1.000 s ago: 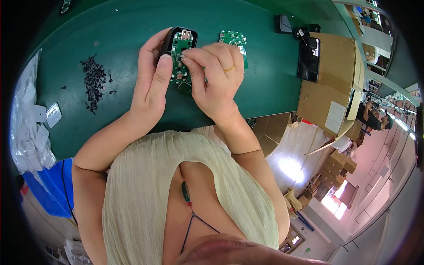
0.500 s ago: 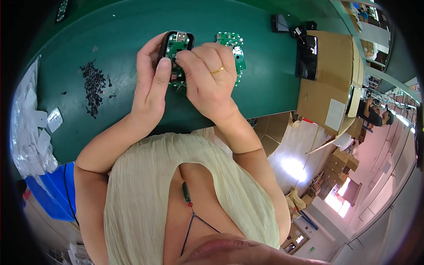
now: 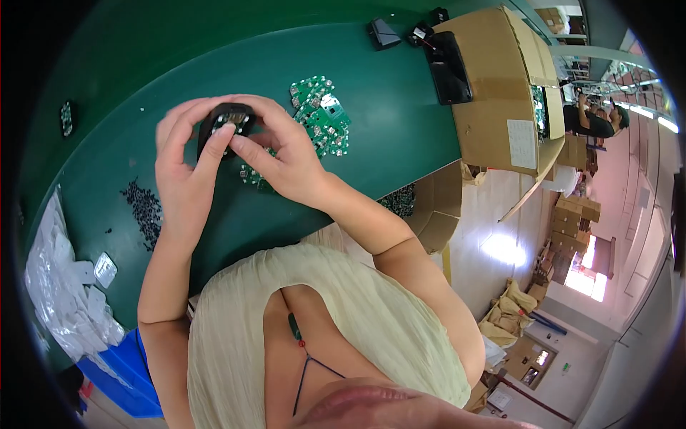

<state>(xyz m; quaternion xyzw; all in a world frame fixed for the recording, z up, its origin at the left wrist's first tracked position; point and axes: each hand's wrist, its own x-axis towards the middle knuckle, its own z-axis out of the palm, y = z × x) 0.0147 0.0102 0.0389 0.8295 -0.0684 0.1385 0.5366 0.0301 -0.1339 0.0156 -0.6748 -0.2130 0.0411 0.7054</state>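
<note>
Both my hands grip a small black plastic casing (image 3: 206, 132) with a green circuit board (image 3: 230, 120) inside it. My left hand (image 3: 184, 154) wraps the casing's left side, its thumb pressed on the board. From the right, my right hand (image 3: 286, 154) curls its fingers round the far side, and its thumb tip meets the board beside the left one. Part of the casing is hidden by the fingers. Just right of my hands lies a heap of green circuit boards (image 3: 321, 125). A scatter of tiny black parts (image 3: 143, 211) lies left of my left wrist.
A plastic bag of pale flat pieces (image 3: 64, 286) and a rounded pale plate (image 3: 106, 270) lie at the left. Another cased board (image 3: 68, 118) sits far left. At right stand a cardboard box (image 3: 493, 100), a black slab (image 3: 450, 68) and a black block (image 3: 384, 33). A person (image 3: 593, 118) is far off.
The casing has tilted between my hands. My right hand has gone from pinching over the board to wrapping the far side, with both thumbs now on the board. The view has shifted.
</note>
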